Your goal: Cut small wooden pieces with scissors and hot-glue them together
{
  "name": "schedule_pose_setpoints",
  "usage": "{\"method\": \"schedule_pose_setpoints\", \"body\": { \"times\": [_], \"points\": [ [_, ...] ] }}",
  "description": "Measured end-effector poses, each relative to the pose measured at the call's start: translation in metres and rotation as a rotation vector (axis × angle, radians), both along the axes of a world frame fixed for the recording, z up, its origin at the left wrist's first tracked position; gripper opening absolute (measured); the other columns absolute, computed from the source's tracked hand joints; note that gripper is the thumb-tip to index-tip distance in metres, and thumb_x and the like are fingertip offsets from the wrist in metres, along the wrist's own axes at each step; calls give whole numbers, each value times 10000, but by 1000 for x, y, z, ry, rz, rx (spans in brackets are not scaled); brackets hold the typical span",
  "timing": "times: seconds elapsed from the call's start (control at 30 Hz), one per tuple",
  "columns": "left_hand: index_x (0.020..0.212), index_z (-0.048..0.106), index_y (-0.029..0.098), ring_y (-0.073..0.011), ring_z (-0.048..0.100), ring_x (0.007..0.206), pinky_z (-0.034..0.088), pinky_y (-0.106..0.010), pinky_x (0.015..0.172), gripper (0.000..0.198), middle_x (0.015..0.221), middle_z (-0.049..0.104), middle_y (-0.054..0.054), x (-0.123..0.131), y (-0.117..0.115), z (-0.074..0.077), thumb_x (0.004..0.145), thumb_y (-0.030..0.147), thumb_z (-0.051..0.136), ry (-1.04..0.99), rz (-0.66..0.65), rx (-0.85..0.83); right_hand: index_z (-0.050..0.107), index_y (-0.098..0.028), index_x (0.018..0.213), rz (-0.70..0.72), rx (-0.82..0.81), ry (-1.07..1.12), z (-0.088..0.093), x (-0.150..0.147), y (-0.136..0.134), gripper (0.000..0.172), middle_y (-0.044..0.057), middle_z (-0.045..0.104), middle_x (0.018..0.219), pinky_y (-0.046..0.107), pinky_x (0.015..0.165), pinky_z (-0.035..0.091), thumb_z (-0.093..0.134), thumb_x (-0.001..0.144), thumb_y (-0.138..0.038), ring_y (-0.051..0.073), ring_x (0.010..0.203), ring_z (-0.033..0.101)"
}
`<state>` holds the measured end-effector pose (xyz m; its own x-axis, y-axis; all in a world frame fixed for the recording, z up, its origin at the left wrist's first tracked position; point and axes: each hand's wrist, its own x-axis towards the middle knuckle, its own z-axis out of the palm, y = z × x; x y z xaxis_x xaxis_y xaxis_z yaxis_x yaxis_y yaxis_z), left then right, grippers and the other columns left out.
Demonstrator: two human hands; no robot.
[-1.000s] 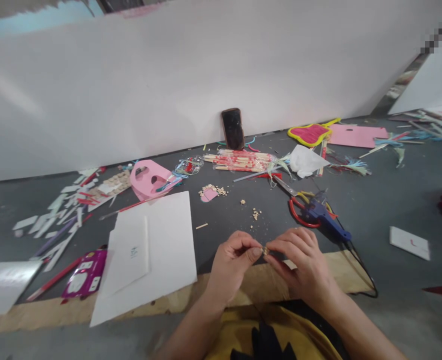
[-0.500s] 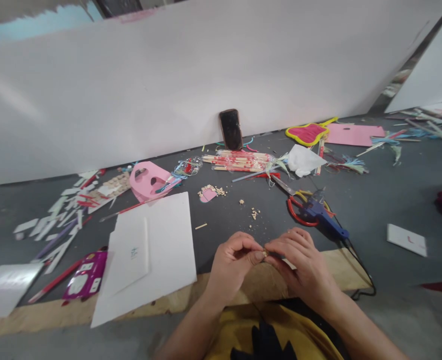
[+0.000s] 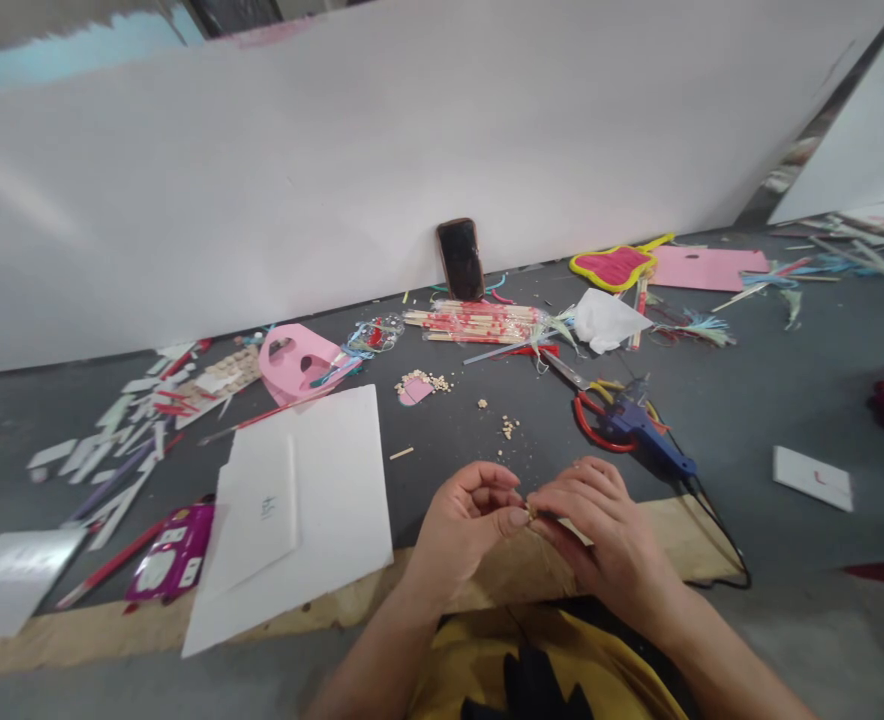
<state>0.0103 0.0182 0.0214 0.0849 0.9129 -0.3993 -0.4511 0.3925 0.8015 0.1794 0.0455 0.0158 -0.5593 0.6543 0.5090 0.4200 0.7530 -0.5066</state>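
Note:
My left hand (image 3: pixel 472 515) and my right hand (image 3: pixel 592 515) meet over the near edge of the dark table. Between their fingertips is a tiny pale beige piece (image 3: pixel 530 513), mostly covered by the fingers. Both hands are closed, thumbs against forefingers. Just beyond them lie small beige bits (image 3: pixel 509 428) and a single small cluster (image 3: pixel 482 404). Farther off, a pink cut-out (image 3: pixel 415 391) has more beige bits around its upper edge. A thin wooden stick (image 3: pixel 401 453) lies left of the bits.
Right of my hands are a blue glue gun (image 3: pixel 648 430) with a cord and red-handled scissors (image 3: pixel 596 430). White sheets (image 3: pixel 344 480) lie at the left. A phone (image 3: pixel 461 260) leans on the white panel (image 3: pixel 382 170), behind wrapped sticks (image 3: pixel 479 322).
The fingers of my left hand have shifted slightly around the tiny piece, with a little more gap between thumb and forefinger. The things on the table have not moved.

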Motion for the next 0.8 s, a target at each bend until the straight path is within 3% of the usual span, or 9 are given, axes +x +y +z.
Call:
{"method": "schedule_pose_setpoints", "body": {
  "times": [0.8],
  "points": [
    [871, 633, 161, -73, 561, 601, 407, -195, 617, 332, 681, 641, 12, -1, -3, -7, 595, 203, 812, -116, -41, 2, 560, -209, 922, 23, -37, 43, 5, -1, -3, 94, 11, 652, 777, 350, 732, 370, 574, 849, -151, 161, 746, 530]
  ]
}}
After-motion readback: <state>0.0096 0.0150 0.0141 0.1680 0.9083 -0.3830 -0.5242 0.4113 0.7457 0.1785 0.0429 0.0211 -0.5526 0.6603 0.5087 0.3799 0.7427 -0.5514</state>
